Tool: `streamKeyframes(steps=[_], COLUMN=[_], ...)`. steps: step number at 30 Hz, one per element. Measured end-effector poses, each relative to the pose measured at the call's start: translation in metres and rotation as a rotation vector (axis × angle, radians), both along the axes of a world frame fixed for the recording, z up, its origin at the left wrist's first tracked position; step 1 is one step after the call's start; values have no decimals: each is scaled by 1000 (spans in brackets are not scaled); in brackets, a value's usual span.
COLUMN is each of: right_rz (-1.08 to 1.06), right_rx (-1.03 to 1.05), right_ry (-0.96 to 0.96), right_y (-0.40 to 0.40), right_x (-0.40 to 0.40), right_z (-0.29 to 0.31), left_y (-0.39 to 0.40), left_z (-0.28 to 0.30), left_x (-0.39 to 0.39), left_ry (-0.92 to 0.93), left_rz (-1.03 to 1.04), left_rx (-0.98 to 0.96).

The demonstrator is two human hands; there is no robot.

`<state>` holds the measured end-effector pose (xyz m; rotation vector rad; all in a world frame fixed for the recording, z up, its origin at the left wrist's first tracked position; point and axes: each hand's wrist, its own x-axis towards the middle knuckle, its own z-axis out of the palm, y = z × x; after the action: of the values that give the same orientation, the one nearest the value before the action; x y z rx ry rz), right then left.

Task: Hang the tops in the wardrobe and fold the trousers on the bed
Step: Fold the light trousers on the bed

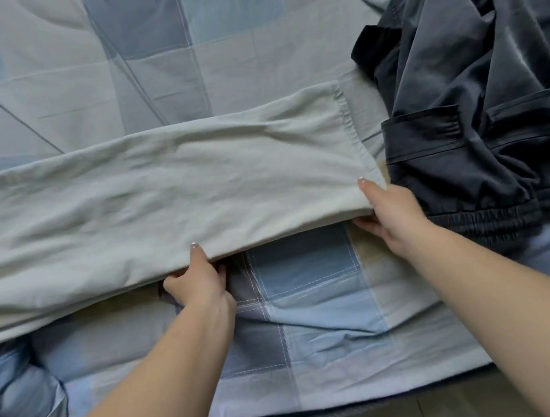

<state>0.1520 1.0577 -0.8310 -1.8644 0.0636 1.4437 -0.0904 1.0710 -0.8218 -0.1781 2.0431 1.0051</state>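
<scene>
the light grey trousers (161,187) lie flat across the bed (312,307), their long axis running left to right, directly ahead of both hands. the leftward end runs out of view at the left edge, so the waist cannot be seen; the hemmed leg end sits toward the right, just short of the dark pile. at the near edge, roughly mid-length, the left hand (196,282) pinches the cloth, thumb on top and fingers curled under the lifted edge. further right, the right hand (388,219) grips the near corner close to the hem, thumb on top and fingers tucked beneath. both hands hold the same long edge, which is raised slightly off the checked cover while the far edge rests on it. the right hand is nearer the hem, so a fold bringing that end leftward over the rest would probably be led by it. at the far right, a heap of dark garments (477,99), one with an elastic waistband, lies just beside the hem; it looks close enough to snag or crowd the fold on that side.
</scene>
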Motion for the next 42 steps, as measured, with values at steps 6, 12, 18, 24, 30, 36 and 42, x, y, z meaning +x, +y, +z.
streamKeyframes(steps=[6, 12, 18, 24, 30, 36, 42], right_rz=[-63, -339, 34, 230, 511, 552, 432], right_rx=[14, 135, 21, -40, 51, 123, 45], right_ry=[39, 138, -370, 33, 208, 293, 532], right_y=[-12, -35, -40, -39, -3, 31, 36], right_x=[4, -51, -128, -243, -397, -525, -620], right_z=[0, 4, 4, 14, 38, 64, 79], left_y=[-9, -15, -17, -26, -38, -43, -37], left_z=[7, 14, 21, 34, 68, 96, 97], left_x=[-26, -70, -132, -201, -291, -403, -502], left_ry=[-167, -326, -348, -330, -292, -296, -232], left_rz=[-66, -158, -209, -296, -466, -411, -252], left_rx=[-20, -19, 19, 38, 32, 95, 114])
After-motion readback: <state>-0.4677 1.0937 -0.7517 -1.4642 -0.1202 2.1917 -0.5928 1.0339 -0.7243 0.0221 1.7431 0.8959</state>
